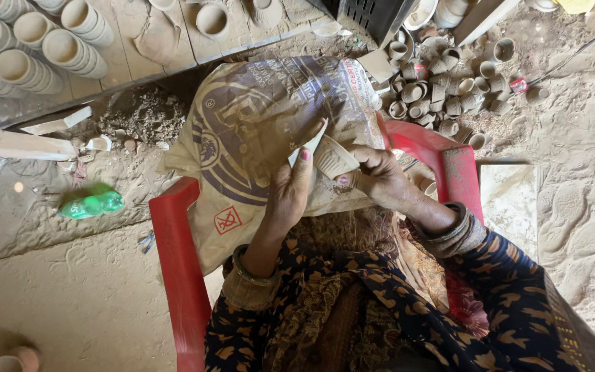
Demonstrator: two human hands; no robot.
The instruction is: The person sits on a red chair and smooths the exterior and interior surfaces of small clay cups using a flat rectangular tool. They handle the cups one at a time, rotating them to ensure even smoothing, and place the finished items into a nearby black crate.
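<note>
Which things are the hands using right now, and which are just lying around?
In use:
- left hand, beside the clay cup
- right hand, holding the clay cup
- printed sack spread under the hands

Lying about:
- green plastic bottle on the ground
- heap of small cups on the ground
- rows of cups on the boards
- red chair

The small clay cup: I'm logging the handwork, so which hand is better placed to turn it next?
Probably the right hand: its fingers already grip the clay cup, while the left hand only rests fingertips against it.
</note>
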